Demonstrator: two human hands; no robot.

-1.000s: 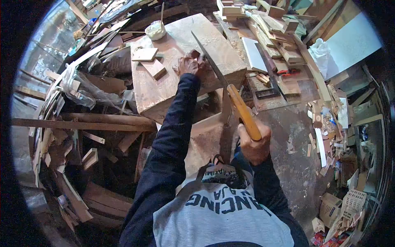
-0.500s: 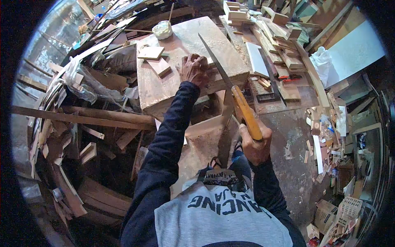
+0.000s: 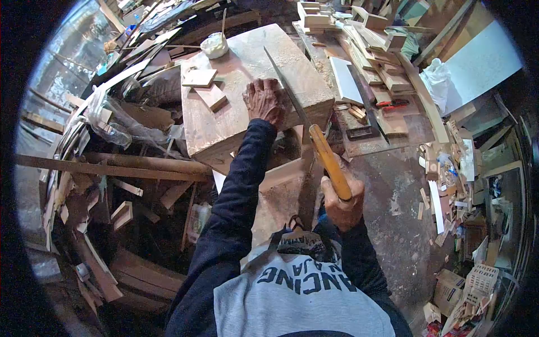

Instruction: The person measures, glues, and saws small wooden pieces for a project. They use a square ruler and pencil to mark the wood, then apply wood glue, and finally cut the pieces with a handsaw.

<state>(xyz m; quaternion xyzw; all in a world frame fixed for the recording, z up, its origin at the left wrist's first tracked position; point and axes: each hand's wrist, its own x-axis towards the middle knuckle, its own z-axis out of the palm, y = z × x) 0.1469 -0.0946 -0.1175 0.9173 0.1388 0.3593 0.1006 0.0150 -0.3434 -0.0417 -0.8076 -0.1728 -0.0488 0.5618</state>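
Note:
My right hand (image 3: 342,205) is wrapped round the yellow-orange wooden handle of a handsaw (image 3: 327,160). The saw's narrow blade points away from me over the right part of a wooden block-like bench (image 3: 241,62). Just left of the blade, my left hand (image 3: 264,104) presses down near the bench's front edge with curled fingers. What lies under that hand is hidden. Two small flat wood pieces (image 3: 210,96) lie overlapping to its left. Farther back on the bench stands a whitish tub (image 3: 214,46) with a stick in it.
Wood strips and blocks (image 3: 387,73) pile up on the low surface at right, beside a white board (image 3: 346,81) and red-handled pliers (image 3: 392,104). A long beam (image 3: 112,163) crosses at left. Offcuts (image 3: 443,191) litter the floor at right, near a cardboard box (image 3: 449,292).
My right hand and the saw have drawn back slightly toward me and left. My left hand stays by the blade, its back turned more into view. The whole view has shifted a little.

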